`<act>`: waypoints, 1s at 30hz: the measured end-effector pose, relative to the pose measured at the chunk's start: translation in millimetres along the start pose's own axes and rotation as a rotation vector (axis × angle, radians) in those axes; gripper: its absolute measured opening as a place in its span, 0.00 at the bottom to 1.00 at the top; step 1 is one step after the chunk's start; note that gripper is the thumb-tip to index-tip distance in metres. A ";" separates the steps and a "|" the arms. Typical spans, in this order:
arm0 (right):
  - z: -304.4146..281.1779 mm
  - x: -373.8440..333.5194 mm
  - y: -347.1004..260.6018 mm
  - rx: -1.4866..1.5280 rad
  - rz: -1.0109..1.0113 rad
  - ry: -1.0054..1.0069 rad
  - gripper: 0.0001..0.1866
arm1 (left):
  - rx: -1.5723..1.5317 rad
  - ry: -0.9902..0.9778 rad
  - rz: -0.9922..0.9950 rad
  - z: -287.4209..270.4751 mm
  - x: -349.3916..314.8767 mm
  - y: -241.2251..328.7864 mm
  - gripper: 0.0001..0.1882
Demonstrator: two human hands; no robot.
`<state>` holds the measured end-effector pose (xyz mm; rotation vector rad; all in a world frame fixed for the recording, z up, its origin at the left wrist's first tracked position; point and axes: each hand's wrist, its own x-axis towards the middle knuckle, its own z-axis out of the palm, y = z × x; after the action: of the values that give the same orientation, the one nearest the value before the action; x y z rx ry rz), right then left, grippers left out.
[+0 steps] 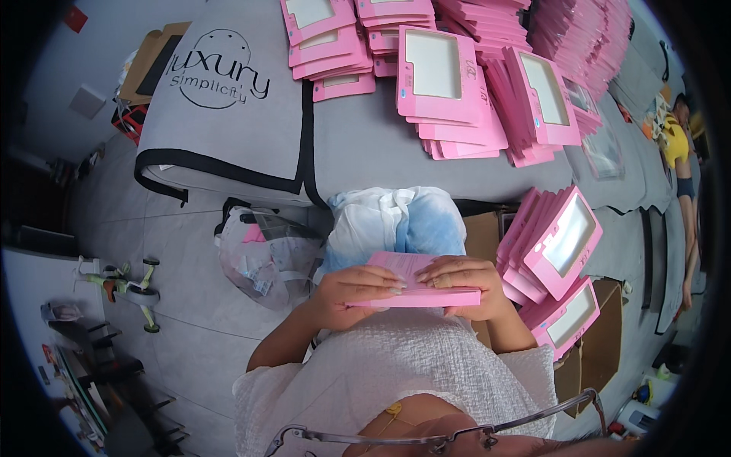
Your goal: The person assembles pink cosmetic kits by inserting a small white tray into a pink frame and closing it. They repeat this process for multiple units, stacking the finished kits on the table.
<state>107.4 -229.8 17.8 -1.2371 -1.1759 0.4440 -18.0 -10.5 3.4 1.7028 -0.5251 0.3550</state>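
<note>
Over my lap lies a flat pink box, its long edge facing me. My left hand grips its left end, fingers laid across the top face. At the right end my right hand holds it the same way, its fingertips near the middle of the top. Both thumbs are mostly hidden by the box. Close to my right hand leans a stack of pink window boxes, with another pink window box below it.
A grey sofa runs ahead of me, bearing several piles of pink window boxes. On the floor to the left sit a clear plastic bag and a child's tricycle. A cardboard box stands at right. Another person is at far right.
</note>
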 end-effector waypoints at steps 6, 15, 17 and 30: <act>-1.5 17.1 -3.8 -0.164 0.003 0.018 0.15 | 0.159 -0.020 -0.309 -8.2 19.0 18.7 0.18; 5.3 39.9 -15.4 -0.242 0.228 0.010 0.11 | 0.472 0.084 -0.226 5.0 23.6 8.6 0.15; 5.6 44.3 -18.7 -0.263 0.284 0.020 0.11 | 0.453 0.119 -0.250 5.4 23.3 5.8 0.14; -96.7 35.9 77.9 -0.264 0.316 0.777 0.12 | 0.420 0.247 -0.451 -80.6 91.6 -56.4 0.11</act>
<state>229.4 -221.8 -24.2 -1.6300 -0.3799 0.0081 93.7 62.8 18.5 2.0816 0.1322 0.3551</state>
